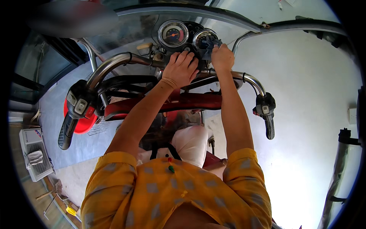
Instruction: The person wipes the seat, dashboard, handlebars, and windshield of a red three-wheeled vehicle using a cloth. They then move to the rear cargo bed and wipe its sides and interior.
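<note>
My right hand (223, 58) holds a crumpled dark grey cloth (212, 45) against the right round gauge (201, 38) of a motor vehicle's dashboard, covering part of its dial. My left hand (180, 68) rests with bent fingers on the black panel just below the gauges, near the ignition lock (187, 49); what lies beneath the palm is hidden. The left round gauge (173, 33), with a chrome rim and an orange needle, is uncovered. Chrome handlebars (114, 61) spread to both sides, ending in a left grip (68, 130) and a right grip (269, 128).
A curved windshield frame (188, 11) arches beyond the gauges. Below the handlebars runs a red crossbar (197, 101). A red basin (85, 126) is partly behind the left grip. An air conditioner's outdoor unit (35, 154) stands far left. A pale wall (300, 86) is on the right.
</note>
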A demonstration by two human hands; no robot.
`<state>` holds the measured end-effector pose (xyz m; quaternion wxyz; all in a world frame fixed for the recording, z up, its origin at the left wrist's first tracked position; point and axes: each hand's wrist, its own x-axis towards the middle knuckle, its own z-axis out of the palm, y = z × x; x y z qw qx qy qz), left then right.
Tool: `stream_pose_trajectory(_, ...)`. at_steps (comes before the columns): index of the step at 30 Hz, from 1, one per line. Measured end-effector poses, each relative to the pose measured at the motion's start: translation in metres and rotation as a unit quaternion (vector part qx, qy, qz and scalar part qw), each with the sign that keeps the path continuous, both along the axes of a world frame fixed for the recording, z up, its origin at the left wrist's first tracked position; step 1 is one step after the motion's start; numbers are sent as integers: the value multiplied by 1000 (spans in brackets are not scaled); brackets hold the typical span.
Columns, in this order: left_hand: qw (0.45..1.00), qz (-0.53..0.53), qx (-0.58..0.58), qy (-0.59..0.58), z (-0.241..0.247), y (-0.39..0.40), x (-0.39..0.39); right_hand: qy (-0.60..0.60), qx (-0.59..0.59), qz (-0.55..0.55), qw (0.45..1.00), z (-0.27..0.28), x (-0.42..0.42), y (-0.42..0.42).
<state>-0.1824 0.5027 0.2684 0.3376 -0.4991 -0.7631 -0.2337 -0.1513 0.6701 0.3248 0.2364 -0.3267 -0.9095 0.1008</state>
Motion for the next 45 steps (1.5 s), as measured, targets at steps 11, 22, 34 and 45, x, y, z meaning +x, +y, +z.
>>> stream_pose_trajectory(11,1000,-8,17,11,-5,1,-3,-8,-218,65,974,-7,14,-22)
stream_pose_trajectory(22,1000,-7,6,17,-5,4,0,196,106,145,964,-10,-23,-29)
stream_pose_trajectory(34,1000,3,-6,3,-2,1,-1,-43,321,254,911,1,34,-15)
stream_pose_trajectory(45,1000,-4,5,15,-1,1,0,167,11,293,941,-17,2,-21)
